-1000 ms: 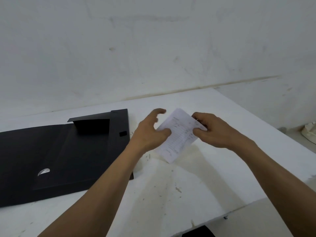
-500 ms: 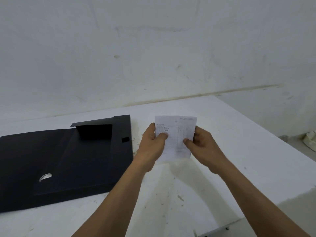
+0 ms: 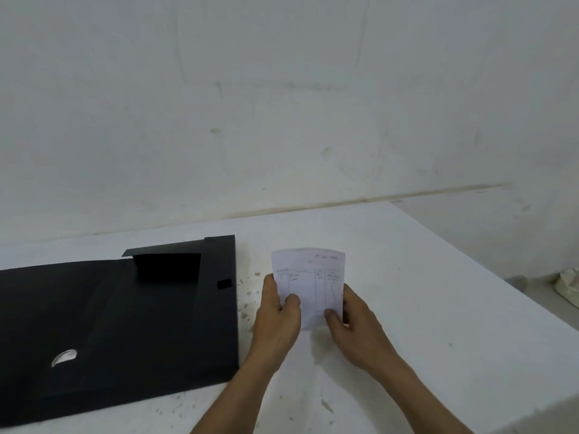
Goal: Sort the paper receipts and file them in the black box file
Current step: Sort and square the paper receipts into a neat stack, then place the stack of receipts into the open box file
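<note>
Head view: the only camera, looking down at a white table (image 3: 423, 308) set against a white wall (image 3: 282, 104)
Receipt (image 3: 308, 277): held upright above the table, printed side to the camera, its top edge a little curled; ruled columns show but the writing is too small to read
Left hand (image 3: 277, 321): closed on the receipt's lower left edge, thumb on the front
Right hand (image 3: 354, 317): closed on the lower right edge, thumb on the front
Box file (image 3: 125, 314): lies open and flat on the table just left of the hands, apart from them, with one short flap (image 3: 166, 264) standing up at the far side
Other receipts: none in sight on the table or in the file
Step in hand: likely reading this receipt to sort it, not yet filing
Next move: probably carry the slip left over the file and lay it flat inside, clear of the flap; one hand should let go so the thin paper does not buckle
</note>
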